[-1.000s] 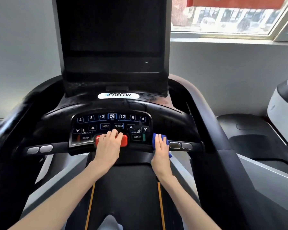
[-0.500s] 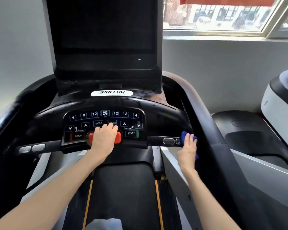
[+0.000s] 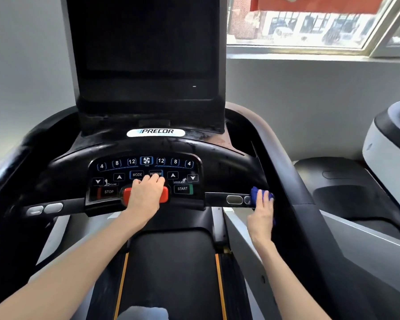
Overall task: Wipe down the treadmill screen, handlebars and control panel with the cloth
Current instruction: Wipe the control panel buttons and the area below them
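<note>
On my feed my right hand [image 3: 261, 211] lies flat on the blue cloth [image 3: 255, 192], fingers straight and close together, pressing it against the right end of the front handlebar [image 3: 217, 196], where that bar meets the right side rail [image 3: 293, 181]. The cloth bunches above my fingertips, and a strip of it shows again beside the heel of the hand. The thumb is hidden from me. The cloth covers part of the outer of the 2 silver grip sensors [image 3: 234, 199] on that bar.

My left hand [image 3: 146, 195] rests on the red bar [image 3: 165, 197] at the bottom edge of the control panel [image 3: 116, 179], fingers together and slightly bent, the tips touching the panel just below the MODE and PROGRAM keys. It holds nothing. START sits to the right of that hand, STOP to its left.

Above the panel are the PRECOR badge [image 3: 156, 132] and the dark screen [image 3: 146, 47], which is upright and unlit. 2 more silver sensors [image 3: 47, 208] sit on the left half of the handlebar. The belt [image 3: 171, 262] runs below the console. A window [image 3: 310, 21] is at the upper right, with another machine [image 3: 388, 148] at the right edge.
</note>
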Tool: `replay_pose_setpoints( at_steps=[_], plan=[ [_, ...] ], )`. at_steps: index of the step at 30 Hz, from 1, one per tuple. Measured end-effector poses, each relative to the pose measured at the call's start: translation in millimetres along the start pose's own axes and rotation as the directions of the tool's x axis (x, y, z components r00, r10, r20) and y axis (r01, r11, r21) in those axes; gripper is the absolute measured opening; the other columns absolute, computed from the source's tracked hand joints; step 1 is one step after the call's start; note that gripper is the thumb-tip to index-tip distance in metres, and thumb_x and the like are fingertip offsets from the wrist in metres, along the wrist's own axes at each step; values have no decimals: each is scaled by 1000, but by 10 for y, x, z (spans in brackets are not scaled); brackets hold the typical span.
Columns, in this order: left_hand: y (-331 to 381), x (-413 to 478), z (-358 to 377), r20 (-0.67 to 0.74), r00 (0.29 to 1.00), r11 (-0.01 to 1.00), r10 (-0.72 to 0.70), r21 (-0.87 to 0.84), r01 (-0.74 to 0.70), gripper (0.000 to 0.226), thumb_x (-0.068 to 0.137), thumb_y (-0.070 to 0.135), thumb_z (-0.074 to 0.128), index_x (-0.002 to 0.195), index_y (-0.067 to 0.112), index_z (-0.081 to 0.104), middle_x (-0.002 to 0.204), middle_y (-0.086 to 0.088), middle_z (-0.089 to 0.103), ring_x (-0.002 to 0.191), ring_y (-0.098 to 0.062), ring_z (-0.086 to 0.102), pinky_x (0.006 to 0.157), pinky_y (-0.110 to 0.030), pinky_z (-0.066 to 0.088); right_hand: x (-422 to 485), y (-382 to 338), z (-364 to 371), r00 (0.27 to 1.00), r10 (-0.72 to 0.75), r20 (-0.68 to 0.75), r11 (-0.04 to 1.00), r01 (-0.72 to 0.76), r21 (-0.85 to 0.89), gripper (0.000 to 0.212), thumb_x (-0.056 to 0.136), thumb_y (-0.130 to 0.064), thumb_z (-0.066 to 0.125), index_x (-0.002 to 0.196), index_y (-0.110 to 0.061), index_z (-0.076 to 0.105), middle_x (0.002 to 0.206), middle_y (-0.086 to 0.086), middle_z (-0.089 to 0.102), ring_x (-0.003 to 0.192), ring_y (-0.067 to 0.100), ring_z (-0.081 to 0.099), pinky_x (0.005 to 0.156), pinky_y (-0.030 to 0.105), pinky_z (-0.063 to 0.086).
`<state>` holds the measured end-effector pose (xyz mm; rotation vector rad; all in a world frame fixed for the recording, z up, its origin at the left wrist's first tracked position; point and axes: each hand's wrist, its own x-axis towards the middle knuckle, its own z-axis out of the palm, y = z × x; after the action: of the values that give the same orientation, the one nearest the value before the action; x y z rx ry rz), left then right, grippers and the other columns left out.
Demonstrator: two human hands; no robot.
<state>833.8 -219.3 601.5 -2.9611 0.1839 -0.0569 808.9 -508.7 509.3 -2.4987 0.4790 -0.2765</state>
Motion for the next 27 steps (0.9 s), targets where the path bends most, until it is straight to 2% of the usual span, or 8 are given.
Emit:
replay_pose_setpoints(
  at_steps=[3,5,7,12,14,16,21,27],
  plan=[
    [-12,23,18,-20,1000,1000,6,-10,-6,40,80,12,66,116,20,49,119,5,53,111,-18,51,85,-31,37,-136,-582,249,987,-161,22,984,159,87,69,64,12,37,131,3,48,135,21,49,129,42,39,109,47,29],
    [-21,23,24,-25,1000,1000,-1,-21,0,40,81,12,66,116,20,49,118,6,53,111,-17,51,85,-30,35,-313,-925,420,956,-277,93,959,269,87,70,68,10,33,136,0,43,141,15,44,137,34,30,116,41,17],
    [-20,18,22,-19,1000,999,-5,-32,5,40,81,11,66,116,20,49,118,6,53,111,-16,50,85,-30,34,-344,-1007,455,950,-282,134,958,270,99,69,77,16,37,142,-3,33,148,10,34,143,26,18,118,34,5],
    [-13,43,-2,-4,1000,999,8,-52,-9,40,80,11,67,115,18,49,119,3,53,112,-19,50,85,-32,37,58,-879,152,954,-238,181,925,166,341,47,91,4,35,136,-7,45,134,10,51,125,26,44,102,22,26],
    [-17,28,-7,-12,1000,998,13,-69,-14,39,79,11,67,114,17,51,117,3,54,111,-20,51,84,-32,38,65,-1051,222,950,-252,186,943,197,269,34,94,-17,36,120,-9,56,115,11,62,106,31,54,92,34,35],
    [-30,3,-9,-57,998,997,8,-76,-13,39,76,10,71,110,18,54,113,3,56,107,-20,54,81,-32,39,-42,-1149,367,946,-304,112,949,291,118,43,92,-38,31,99,-7,60,91,10,65,86,32,58,82,39,40],
    [-41,-49,57,-135,990,999,51,-1,-52,55,30,8,92,76,16,63,75,2,62,66,-21,61,52,-31,42,51,-687,400,818,-575,-13,805,563,-188,31,96,-25,33,88,-12,61,78,-1,61,74,22,59,75,30,39],
    [-72,-91,40,-94,995,997,42,-60,-47,35,80,10,66,111,20,54,111,4,56,105,-19,54,83,-31,37,243,-422,304,816,-566,-112,816,537,-213,34,95,-24,34,70,-13,53,66,1,57,64,26,53,66,34,38]
  ],
)
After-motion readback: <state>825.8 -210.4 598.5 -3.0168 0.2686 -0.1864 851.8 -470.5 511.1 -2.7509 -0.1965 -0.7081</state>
